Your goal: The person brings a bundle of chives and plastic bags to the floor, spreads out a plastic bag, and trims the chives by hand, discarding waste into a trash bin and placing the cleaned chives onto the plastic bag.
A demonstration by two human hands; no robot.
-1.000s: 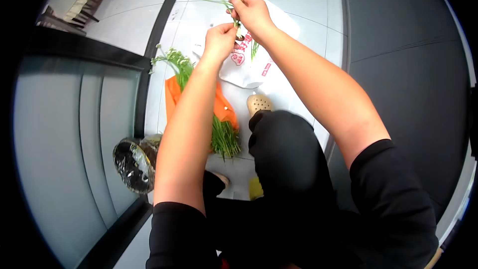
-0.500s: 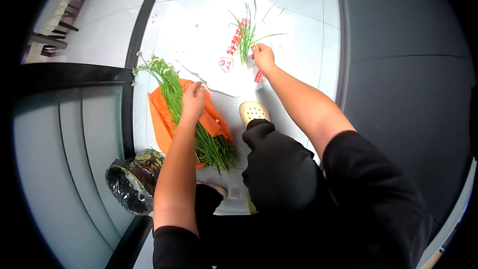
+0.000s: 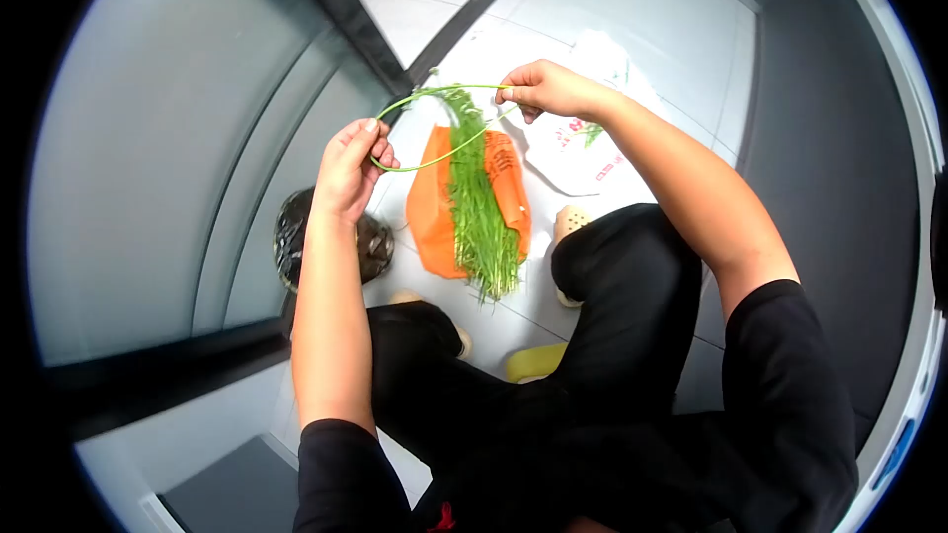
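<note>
Smooth floor tiles, slender curved stem.

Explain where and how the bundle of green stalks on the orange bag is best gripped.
Probably around the middle, coming from above and closing across its width. The bundle of green stalks lies lengthwise on the orange bag, long and narrow, with its near ends splayed. Gripping only one end might let stalks fan out.
</note>
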